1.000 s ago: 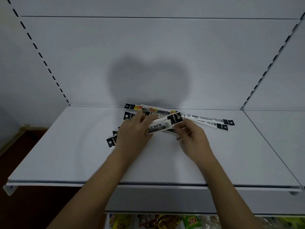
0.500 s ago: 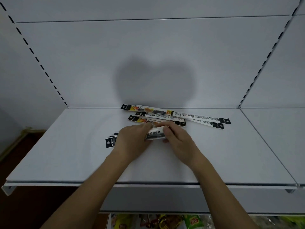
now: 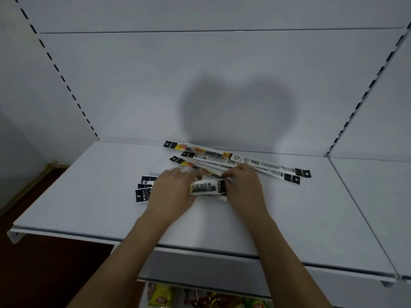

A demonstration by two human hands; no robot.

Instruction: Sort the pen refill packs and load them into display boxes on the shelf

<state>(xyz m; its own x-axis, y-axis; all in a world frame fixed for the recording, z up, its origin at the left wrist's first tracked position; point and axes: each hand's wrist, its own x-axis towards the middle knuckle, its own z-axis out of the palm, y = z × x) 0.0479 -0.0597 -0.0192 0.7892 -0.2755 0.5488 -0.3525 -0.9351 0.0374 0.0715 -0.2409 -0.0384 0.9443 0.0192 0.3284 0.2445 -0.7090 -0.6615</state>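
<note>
- A small stack of long, narrow white plastic pen refill packs with black printed header ends (image 3: pixel 208 187) lay flat near the middle of the white metal shelf (image 3: pixel 89 196), pinched between both hands.
- The top pack of that stack showed a black band with white lettering at its right end and dark refills through the clear film.
- The left hand (image 3: pixel 172 191) covered the stack's left part, fingers curled down over it and closed on the packs.
- The right hand (image 3: pixel 243 187) gripped the stack's right end, thumb and fingers narrowed around the black header.
- Three black header tabs with punched hanging holes (image 3: pixel 144 190) fanned out from beneath the left hand, toward the shelf's left side.
- Behind the hands, more loose refill packs (image 3: pixel 213 155) lay spread in a shallow fan near the rear wall; two carried yellow and orange printing, the others were white with barcodes.
- Two of those white packs reached out to the right, ending in black tabs (image 3: pixel 298 176).
- A shadow of the person fell on the white back panel (image 3: pixel 222 74).
- Below the shelf, colourful snack packets (image 3: pixel 206 297) showed on a lower level.
</note>
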